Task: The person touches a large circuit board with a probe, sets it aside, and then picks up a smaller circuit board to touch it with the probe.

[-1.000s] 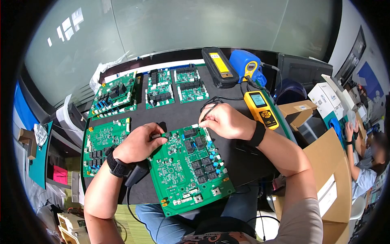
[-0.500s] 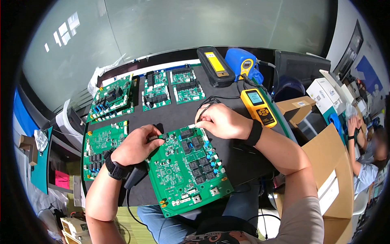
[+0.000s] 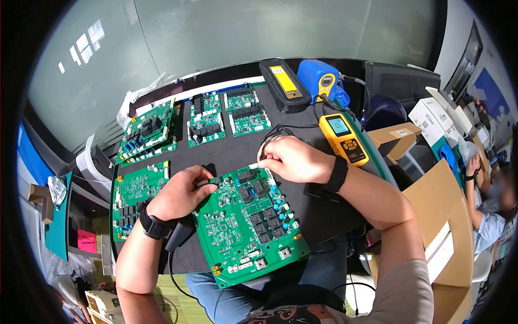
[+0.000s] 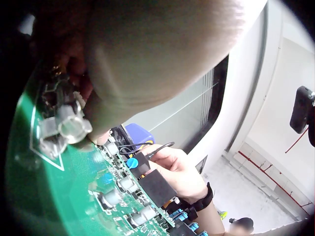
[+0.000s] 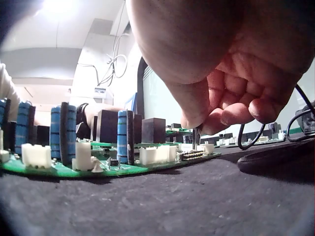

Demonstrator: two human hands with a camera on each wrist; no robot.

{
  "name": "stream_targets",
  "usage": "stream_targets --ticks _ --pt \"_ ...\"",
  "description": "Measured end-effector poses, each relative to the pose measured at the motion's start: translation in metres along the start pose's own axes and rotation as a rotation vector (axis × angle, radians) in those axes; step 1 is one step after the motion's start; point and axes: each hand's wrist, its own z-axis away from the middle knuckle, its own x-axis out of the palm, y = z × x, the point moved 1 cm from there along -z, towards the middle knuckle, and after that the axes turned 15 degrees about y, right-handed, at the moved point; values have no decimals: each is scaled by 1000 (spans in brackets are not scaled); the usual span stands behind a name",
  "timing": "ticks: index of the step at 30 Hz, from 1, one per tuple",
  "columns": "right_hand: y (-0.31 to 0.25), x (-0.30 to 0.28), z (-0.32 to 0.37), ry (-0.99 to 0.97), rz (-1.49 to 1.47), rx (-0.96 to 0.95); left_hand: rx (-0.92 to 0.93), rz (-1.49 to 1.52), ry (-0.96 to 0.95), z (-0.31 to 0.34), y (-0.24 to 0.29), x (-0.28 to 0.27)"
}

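Observation:
A large green circuit board [image 3: 232, 227] lies at the table's near edge, slightly turned, with black relays [image 3: 264, 224] and blue components along its right side. My left hand [image 3: 181, 194] grips the board's far left corner, thumb on the top face beside a small dark part. My right hand [image 3: 294, 159] pinches a thin dark test probe [image 5: 196, 138] at the far right corner, its tip down at a pin connector [image 5: 194, 155]. A black lead [image 5: 242, 140] runs behind the fingers. The yellow multimeter [image 3: 343, 140] lies to the right, its screen lit.
Smaller boards [image 3: 205, 120] and stacked boards [image 3: 148, 132] stand at the back, another large board [image 3: 140, 189] at left. A black case [image 3: 286, 86] and blue soldering station [image 3: 318, 81] are at the back right. Open cardboard boxes [image 3: 431, 210] flank the table; a person [image 3: 485, 216] sits far right.
Both hands keep their hold at the board's far corners. The whole view has shifted slightly with the head; board and multimeter stay put on the table.

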Motion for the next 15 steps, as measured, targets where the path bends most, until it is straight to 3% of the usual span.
stream_targets --ticks 4,10,15 --pt "7 7 -1 45 11 -65 -20 -34 -28 -2 2 -3" --pt "-2 2 -2 -4 24 49 -24 -20 -38 -3 -5 -1" --pt "-2 -1 -1 -1 38 -4 -38 19 -41 -2 -3 0"
